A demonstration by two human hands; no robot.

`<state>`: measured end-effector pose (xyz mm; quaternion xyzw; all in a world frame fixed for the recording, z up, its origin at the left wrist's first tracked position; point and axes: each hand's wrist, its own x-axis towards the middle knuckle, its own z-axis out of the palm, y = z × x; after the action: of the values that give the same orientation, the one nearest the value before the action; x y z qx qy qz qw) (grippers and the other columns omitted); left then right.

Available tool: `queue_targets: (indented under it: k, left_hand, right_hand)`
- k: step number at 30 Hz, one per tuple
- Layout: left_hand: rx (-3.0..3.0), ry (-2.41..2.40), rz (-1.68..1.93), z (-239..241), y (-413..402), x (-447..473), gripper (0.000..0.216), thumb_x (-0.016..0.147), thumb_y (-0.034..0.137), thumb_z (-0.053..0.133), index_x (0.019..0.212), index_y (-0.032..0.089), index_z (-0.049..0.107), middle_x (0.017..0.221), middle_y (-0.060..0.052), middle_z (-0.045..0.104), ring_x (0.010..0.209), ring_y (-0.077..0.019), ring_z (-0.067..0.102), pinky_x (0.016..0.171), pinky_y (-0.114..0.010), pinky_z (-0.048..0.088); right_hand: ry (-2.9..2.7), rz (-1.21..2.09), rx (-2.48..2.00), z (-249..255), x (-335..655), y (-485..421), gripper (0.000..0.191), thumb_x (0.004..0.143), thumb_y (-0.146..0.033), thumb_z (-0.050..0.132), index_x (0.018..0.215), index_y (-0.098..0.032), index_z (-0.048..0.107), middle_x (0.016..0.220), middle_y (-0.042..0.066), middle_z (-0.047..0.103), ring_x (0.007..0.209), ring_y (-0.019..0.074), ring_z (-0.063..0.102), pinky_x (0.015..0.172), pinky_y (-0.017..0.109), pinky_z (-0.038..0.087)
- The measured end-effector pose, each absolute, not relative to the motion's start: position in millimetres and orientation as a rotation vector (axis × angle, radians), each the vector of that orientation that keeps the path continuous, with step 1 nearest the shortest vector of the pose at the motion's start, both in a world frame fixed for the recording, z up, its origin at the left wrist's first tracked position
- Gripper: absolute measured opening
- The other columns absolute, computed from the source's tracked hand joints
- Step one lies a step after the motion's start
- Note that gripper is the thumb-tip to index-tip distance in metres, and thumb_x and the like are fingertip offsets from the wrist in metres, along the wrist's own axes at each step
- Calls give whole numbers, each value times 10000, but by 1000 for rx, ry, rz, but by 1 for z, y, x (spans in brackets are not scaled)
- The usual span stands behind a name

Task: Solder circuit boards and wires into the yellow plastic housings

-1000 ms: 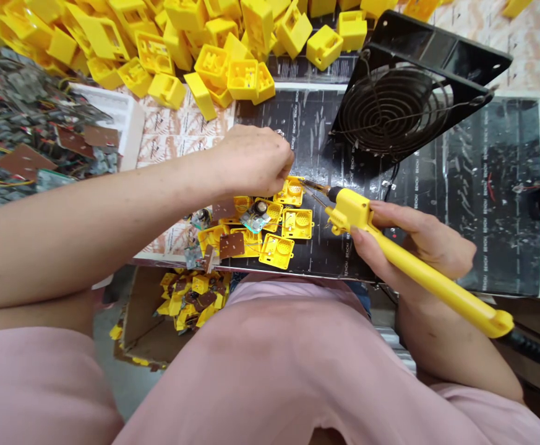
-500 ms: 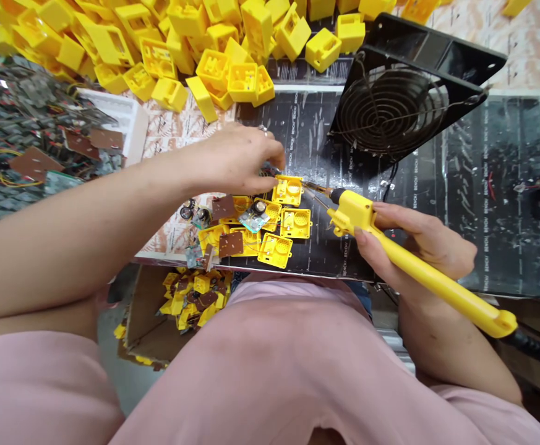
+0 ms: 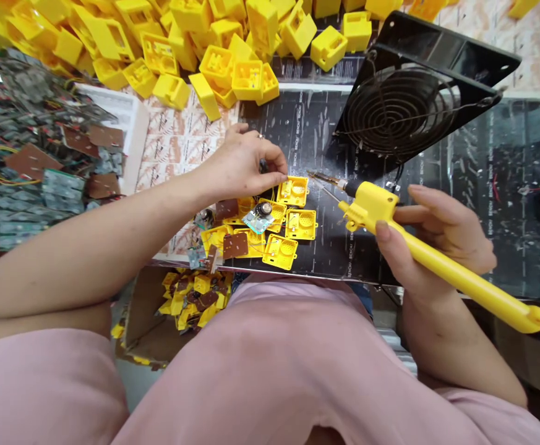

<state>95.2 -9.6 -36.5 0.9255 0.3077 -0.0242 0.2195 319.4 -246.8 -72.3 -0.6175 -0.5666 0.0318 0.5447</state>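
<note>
Reads as electronics workshop, from soldering tool (image 3: 455, 261) at three o'clock, heaped circuit boards (image 3: 33, 162) at ten, piled yellow casings (image 3: 158, 54) at eleven.

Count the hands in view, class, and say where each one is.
2. The left hand is at the edge of an open yellow case; the right hand holds the yellow soldering tool. No others show.

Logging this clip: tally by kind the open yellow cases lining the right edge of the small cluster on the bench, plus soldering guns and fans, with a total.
Open yellow cases along the cluster's right edge: 3
Yellow soldering gun: 1
Black fan: 1
Total: 5
</note>
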Motion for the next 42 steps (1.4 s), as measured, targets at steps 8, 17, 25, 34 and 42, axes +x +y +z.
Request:
queue_targets:
  k: [8, 17, 25, 34, 42]
  left_hand:
    - [2743, 757, -252, -31, -18, 91, 317, 1011, 353, 531, 1040, 245, 827, 1030, -47, 836, 1165, -301, 745, 1362, -680, 274]
    - [2863, 655, -206, -34, -17, 90, 377, 1034, 346, 453, 966, 238, 807, 958, -40, 799, 1102, -276, 748, 1329, -589, 346]
    - [2827, 658, -289, -34, -22, 93, 338, 999, 362, 454, 912, 220, 749, 919, -29, 753, 1038, -258, 753, 1270, -565, 423]
    - [2938, 657, -393, -27, -30, 106, 351, 969, 322, 423, 918, 210, 752, 914, -48, 737, 1097, -294, 764, 1229, -579, 464]
    - [2881, 643, -324, -31, -26, 104, 409, 963, 375, 407, 971, 223, 786, 967, -45, 779, 1208, -304, 744, 1253, -529, 422]
  right_hand:
    - [-1485, 98, -1262, -68, 332, -241, 375, 906, -268, 959, 1251, -333, 827, 920, -15, 862, 710, 232, 823, 536, 335, 657]
    - [-1662, 84, -1417, -49, 336, -238, 462, 955, -298, 927, 1391, -364, 786, 1088, -3, 894, 792, 224, 857, 670, 328, 708]
    - [-1801, 90, -1212, -51, 341, -218, 169, 964, -319, 925, 1042, -254, 790, 907, 5, 872, 754, 196, 850, 615, 260, 677]
    - [-1985, 117, -1092, -38, 341, -201, 192, 1014, -330, 877, 942, -275, 707, 770, -30, 810, 680, 169, 810, 641, 260, 688]
    - [-2109, 151, -959, -20, 346, -189, 241, 970, -234, 915, 899, -238, 685, 785, -26, 789, 660, 125, 764, 552, 220, 571]
